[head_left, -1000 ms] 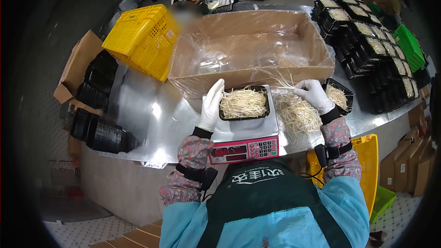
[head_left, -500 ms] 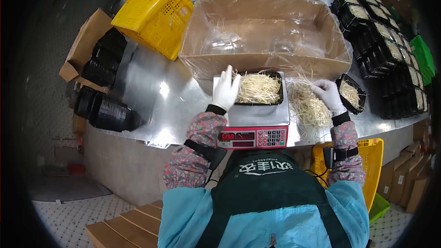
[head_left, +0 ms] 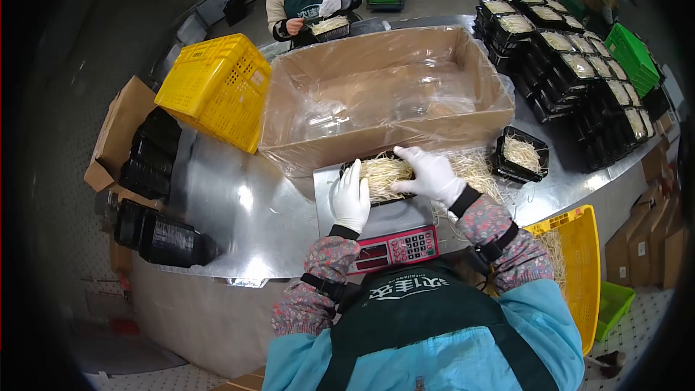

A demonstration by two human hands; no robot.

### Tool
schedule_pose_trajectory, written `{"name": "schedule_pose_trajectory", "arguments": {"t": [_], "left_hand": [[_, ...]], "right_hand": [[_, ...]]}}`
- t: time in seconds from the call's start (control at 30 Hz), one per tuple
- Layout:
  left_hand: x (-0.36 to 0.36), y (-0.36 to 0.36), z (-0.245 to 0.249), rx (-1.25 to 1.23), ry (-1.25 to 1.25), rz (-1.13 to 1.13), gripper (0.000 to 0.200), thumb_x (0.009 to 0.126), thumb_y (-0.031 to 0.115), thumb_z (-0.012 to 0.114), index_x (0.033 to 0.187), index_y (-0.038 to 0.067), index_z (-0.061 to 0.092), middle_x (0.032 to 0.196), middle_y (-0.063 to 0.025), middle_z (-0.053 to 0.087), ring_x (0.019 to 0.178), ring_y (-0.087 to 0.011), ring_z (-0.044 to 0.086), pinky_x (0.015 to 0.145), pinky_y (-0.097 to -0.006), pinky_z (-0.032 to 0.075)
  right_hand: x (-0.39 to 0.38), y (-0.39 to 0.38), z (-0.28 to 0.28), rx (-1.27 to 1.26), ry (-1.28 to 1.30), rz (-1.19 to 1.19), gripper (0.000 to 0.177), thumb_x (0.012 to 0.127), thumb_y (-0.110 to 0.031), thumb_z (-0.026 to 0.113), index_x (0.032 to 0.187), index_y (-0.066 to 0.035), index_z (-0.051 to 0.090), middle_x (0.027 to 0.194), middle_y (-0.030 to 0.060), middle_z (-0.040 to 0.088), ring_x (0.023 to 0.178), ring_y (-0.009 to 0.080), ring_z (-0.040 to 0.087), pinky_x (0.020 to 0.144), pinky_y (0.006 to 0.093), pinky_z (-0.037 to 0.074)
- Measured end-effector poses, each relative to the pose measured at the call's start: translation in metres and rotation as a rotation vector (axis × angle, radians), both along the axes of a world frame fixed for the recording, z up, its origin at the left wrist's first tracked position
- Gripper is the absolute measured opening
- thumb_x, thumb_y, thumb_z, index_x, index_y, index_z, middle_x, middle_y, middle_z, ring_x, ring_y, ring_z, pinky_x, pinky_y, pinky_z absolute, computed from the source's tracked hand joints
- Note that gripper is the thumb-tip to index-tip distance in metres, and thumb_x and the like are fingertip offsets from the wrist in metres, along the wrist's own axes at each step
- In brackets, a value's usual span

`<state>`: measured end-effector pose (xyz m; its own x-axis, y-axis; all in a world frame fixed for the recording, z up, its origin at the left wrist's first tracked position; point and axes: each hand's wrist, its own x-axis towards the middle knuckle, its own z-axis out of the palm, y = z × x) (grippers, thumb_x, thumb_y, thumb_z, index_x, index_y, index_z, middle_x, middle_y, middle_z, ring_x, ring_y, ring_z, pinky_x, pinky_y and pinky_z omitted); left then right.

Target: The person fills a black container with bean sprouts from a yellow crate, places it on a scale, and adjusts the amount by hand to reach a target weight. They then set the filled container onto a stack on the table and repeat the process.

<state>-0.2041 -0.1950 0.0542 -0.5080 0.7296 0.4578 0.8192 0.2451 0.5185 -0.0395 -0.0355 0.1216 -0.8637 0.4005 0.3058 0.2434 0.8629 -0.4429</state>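
A black tray of bean sprouts [head_left: 384, 175] rests on the metal scale [head_left: 322, 206], which has a red front panel. My gloved left hand [head_left: 351, 201] is at the tray's left end, fingers extended. My gloved right hand [head_left: 432, 177] lies over the tray's right end with thumb and fingers spread. Loose sprouts [head_left: 474, 170] lie on the table to the right of the scale. Farther right is another black tray [head_left: 521, 156] with some sprouts in it.
Behind the scale stands a plastic-lined cardboard box [head_left: 463, 127]. A yellow crate [head_left: 213, 87] and black tray stacks [head_left: 170, 240] are at left. Filled trays [head_left: 557, 65] are stacked at right. A co-worker [head_left: 311, 0] holds a tray across the table. Another yellow crate [head_left: 579, 268] is at lower right.
My right hand has moved left from the loose sprouts to the tray on the scale. The view has shifted, and the co-worker across the table now shows more fully.
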Motion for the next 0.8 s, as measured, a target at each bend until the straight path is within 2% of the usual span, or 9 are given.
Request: {"name": "schedule_pose_trajectory", "arguments": {"t": [0.07,0.1,0.17,0.37,0.53,0.63,0.67,0.77,0.8], "left_hand": [[0.002,-0.001,-0.004,-0.064,0.129,0.015,0.042,0.094,0.021,0.052,0.134,0.007,0.055,0.128,-0.0156,0.061,0.121,-0.0343,0.054,0.102,-0.0456,0.041],[0.003,-0.002,-0.007,-0.095,0.193,0.025,0.042,0.094,0.022,0.052,0.133,0.008,0.055,0.13,-0.0147,0.06,0.123,-0.0335,0.054,0.103,-0.046,0.04],[0.003,-0.002,-0.009,-0.135,0.202,0.036,0.04,0.095,0.024,0.051,0.132,0.009,0.057,0.133,-0.0121,0.059,0.128,-0.0327,0.05,0.104,-0.0466,0.038],[0.003,-0.003,-0.005,-0.156,0.179,0.015,0.042,0.096,0.022,0.051,0.135,0.008,0.054,0.136,-0.0129,0.056,0.132,-0.0356,0.045,0.107,-0.0468,0.035],[-0.007,-0.017,0.004,0.097,-0.115,-0.122,0.049,0.094,0.012,0.051,0.142,0.0,0.045,0.143,-0.0192,0.049,0.135,-0.0369,0.041,0.113,-0.0444,0.032],[-0.015,-0.031,0.011,0.271,-0.351,-0.078,0.053,0.095,0.009,0.05,0.145,-0.005,0.037,0.147,-0.0236,0.042,0.137,-0.0362,0.04,0.114,-0.0412,0.031],[-0.029,-0.042,0.002,0.169,-0.24,-0.021,0.057,0.096,0.013,0.05,0.146,-0.007,0.032,0.149,-0.0258,0.038,0.138,-0.0359,0.039,0.113,-0.0402,0.032],[-0.036,-0.059,-0.001,0.063,-0.459,0.019,0.061,0.096,0.017,0.051,0.147,-0.008,0.03,0.147,-0.028,0.038,0.139,-0.0369,0.037,0.114,-0.0392,0.03],[-0.039,-0.059,-0.006,0.03,-0.479,-0.015,0.074,0.091,0.027,0.062,0.147,-0.009,0.029,0.146,-0.0287,0.038,0.138,-0.0399,0.036,0.115,-0.0422,0.029]], "right_hand": [[-0.016,-0.008,-0.012,0.112,-0.183,0.022,0.076,0.069,-0.048,0.079,0.128,-0.004,0.056,0.107,0.0158,0.067,0.096,0.0325,0.066,0.081,0.0416,0.053],[-0.022,-0.005,-0.017,0.121,-0.334,0.024,0.059,0.072,-0.043,0.077,0.117,-0.007,0.063,0.097,0.0143,0.069,0.089,0.0326,0.068,0.077,0.0433,0.053],[-0.023,0.003,-0.031,0.091,-0.296,0.024,0.037,0.076,-0.037,0.074,0.101,-0.009,0.07,0.085,0.0142,0.07,0.081,0.0337,0.068,0.074,0.0443,0.054],[-0.001,0.028,-0.015,-0.002,-0.183,0.025,0.018,0.077,-0.026,0.071,0.082,-0.009,0.071,0.078,0.0164,0.069,0.08,0.0352,0.068,0.074,0.0456,0.054],[0.038,0.063,0.015,-0.057,-0.121,-0.041,0.023,0.078,-0.029,0.073,0.084,-0.006,0.072,0.08,0.0174,0.068,0.079,0.0358,0.067,0.073,0.0439,0.053],[0.061,0.082,0.006,-0.188,-0.046,-0.103,0.029,0.077,-0.031,0.076,0.083,-0.003,0.072,0.077,0.0195,0.067,0.075,0.0355,0.067,0.07,0.0415,0.053],[0.067,0.087,-0.001,-0.169,-0.155,-0.149,0.031,0.077,-0.032,0.076,0.085,-0.003,0.072,0.079,0.0193,0.068,0.077,0.0352,0.068,0.072,0.042,0.053],[0.076,0.095,-0.022,0.039,-0.446,-0.152,0.036,0.077,-0.034,0.076,0.095,-0.003,0.072,0.09,0.0179,0.069,0.085,0.0345,0.067,0.077,0.0428,0.053],[0.077,0.097,-0.025,0.136,-0.537,-0.132,0.039,0.077,-0.034,0.076,0.099,-0.003,0.071,0.094,0.0174,0.069,0.088,0.0343,0.067,0.079,0.0431,0.053]]}}
